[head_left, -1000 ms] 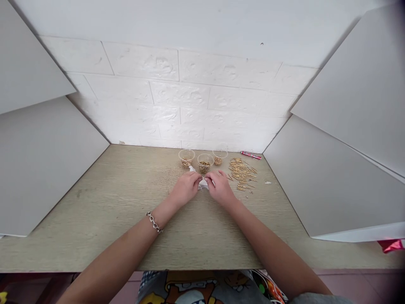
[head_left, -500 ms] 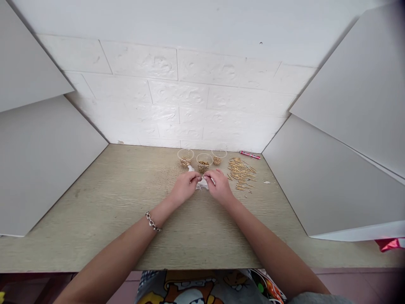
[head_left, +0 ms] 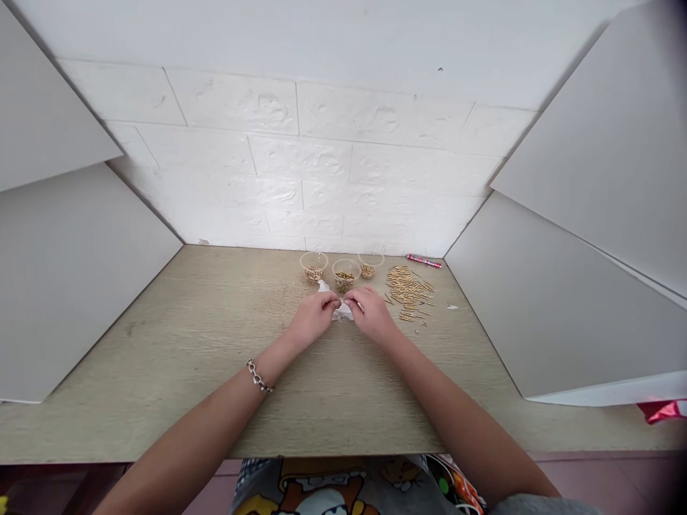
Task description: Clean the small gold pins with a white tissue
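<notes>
My left hand and my right hand meet fingertip to fingertip above a crumpled white tissue. Both are closed in a pinch. Whatever lies between the fingertips is too small to name. Just beyond them stands a clear plastic cup with small brass-coloured pieces in it. Another clear cup with golden pieces is to its left, and a third clear cup, its bottom covered with small copper-gold pieces, is to its right. A spread pile of thin golden pins lies right of my right hand.
A red patterned pen lies by the back wall. Grey panels close in the wooden table at both sides. Small white scraps lie right of the pins, and fine brown specks left of the cups.
My hands stay in nearly the same place, still pinched together over the tissue. The whole view shifts very slightly; the cups and the pile look unchanged.
</notes>
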